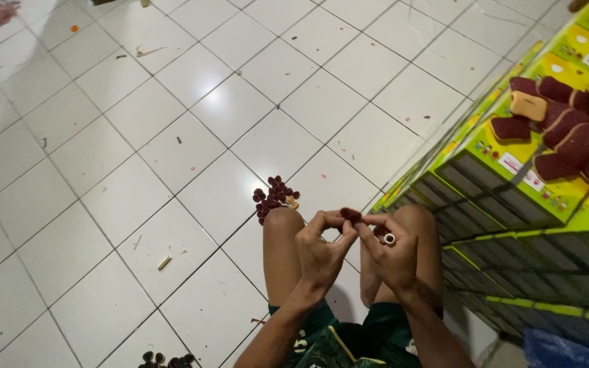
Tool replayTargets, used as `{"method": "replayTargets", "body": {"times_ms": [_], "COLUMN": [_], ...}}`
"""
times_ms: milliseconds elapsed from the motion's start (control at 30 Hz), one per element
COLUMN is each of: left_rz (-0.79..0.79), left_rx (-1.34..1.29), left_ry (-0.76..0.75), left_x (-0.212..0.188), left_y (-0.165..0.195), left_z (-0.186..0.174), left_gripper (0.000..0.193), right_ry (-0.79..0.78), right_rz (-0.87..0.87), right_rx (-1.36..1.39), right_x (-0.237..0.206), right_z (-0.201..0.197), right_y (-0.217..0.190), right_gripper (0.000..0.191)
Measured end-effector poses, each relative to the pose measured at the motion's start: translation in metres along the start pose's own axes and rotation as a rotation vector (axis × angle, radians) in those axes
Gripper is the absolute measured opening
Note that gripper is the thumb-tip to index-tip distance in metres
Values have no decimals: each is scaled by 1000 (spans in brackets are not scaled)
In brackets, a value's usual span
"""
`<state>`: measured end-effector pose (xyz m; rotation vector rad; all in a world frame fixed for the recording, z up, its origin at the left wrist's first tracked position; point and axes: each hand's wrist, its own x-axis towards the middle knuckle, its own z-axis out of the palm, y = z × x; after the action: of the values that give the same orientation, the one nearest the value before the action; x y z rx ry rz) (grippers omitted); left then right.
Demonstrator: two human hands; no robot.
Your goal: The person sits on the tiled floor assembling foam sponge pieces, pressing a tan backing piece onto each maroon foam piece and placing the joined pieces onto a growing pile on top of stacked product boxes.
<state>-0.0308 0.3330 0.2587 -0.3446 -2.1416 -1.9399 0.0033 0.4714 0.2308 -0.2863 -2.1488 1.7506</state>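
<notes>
Two hands meet over the knees, pinching one small dark-red piece between them.

The left hand (320,251) and right hand (391,251) close thumb and forefinger tips together on the dark-red piece (350,215), held just above the bare knees; a small white ring (389,238) sits tucked in the right hand's curled fingers. At eleven o'clock from the hands, near the left knee, a little heap of dark-red pieces (273,196) lies on the white tiled floor (172,136). At two o'clock, stacked yellow-green boxes (512,177) carry a pile of larger dark-red pads (570,133). More dark bits (166,359) lie at seven o'clock, at the frame's bottom edge.
</notes>
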Motion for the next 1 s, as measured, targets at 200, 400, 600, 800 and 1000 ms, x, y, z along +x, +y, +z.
{"method": "replayTargets", "body": {"times_ms": [200,400,600,800,1000], "left_rz": [21,95,141,189,216], "left_rx": [-30,-78,-65,-59,11], "left_ry": [-97,-208,-249,-263,-294], "left_x": [4,2,0,-3,0], "left_y": [2,11,18,23,28], "left_z": [28,57,77,83,81], "left_gripper": [13,13,14,14,14], "right_ry": [33,83,203,164,132], "right_rz": [-152,69,179,193,194], "right_rx": [-96,-40,206,88,148], "right_x": [-9,-17,-14,-19,-13], "right_z": [-30,-68,-85,-93,-98], "right_y": [-14,-26,-22,-21,-13], "right_gripper": [17,24,26,25,26]}}
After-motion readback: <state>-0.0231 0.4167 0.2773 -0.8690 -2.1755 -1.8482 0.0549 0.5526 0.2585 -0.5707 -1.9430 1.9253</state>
